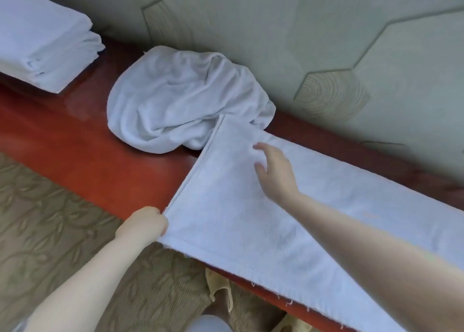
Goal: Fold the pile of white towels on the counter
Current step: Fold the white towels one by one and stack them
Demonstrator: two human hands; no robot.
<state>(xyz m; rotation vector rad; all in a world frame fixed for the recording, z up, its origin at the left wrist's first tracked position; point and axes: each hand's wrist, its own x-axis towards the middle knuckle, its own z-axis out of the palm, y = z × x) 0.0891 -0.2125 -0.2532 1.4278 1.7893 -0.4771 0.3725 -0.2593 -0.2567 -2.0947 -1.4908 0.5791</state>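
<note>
Left hand (147,222) pinches towel (251,218) corner

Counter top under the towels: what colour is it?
Glossy reddish-brown counter, clearest in the head view.

Soft, even daylight, fairly bright, w/ a cool bluish cast on the white cloth. Shadows faint; only shallow ones in the folds of the crumpled towel (180,100). Pale sheen on the red counter (82,140) near top left. Whole frame slightly soft, motion blur esp. on wall (326,42) and carpet (50,218). Wide-angle bending twd edges.
</note>
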